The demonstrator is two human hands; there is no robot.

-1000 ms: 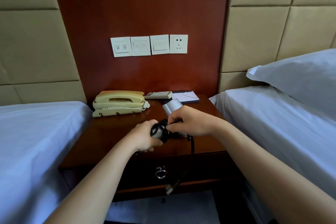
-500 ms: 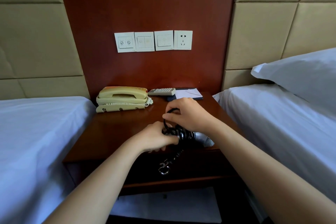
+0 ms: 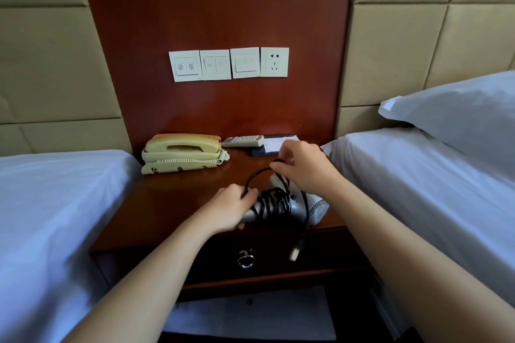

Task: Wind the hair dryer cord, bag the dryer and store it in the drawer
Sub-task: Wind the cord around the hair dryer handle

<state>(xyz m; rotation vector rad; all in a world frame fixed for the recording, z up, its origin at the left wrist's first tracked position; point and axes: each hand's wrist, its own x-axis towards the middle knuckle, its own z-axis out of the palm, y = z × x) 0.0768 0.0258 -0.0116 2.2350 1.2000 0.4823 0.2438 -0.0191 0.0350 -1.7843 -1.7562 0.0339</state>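
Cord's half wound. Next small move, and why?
Probably another turn: the right hand pinches a free loop of cord above the hair dryer, whose handle the left hand grips. Several turns already sit on the handle, but a tail with the plug hangs off the nightstand edge, so laying this loop round the handle would take up that slack.

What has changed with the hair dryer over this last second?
The right hand has lifted off the hair dryer, uncovering its grille, and pulled a loop of cord up and back for another turn; the dangling plug has risen. The left hand still grips the handle. The phone, remote and shut drawer stayed put.
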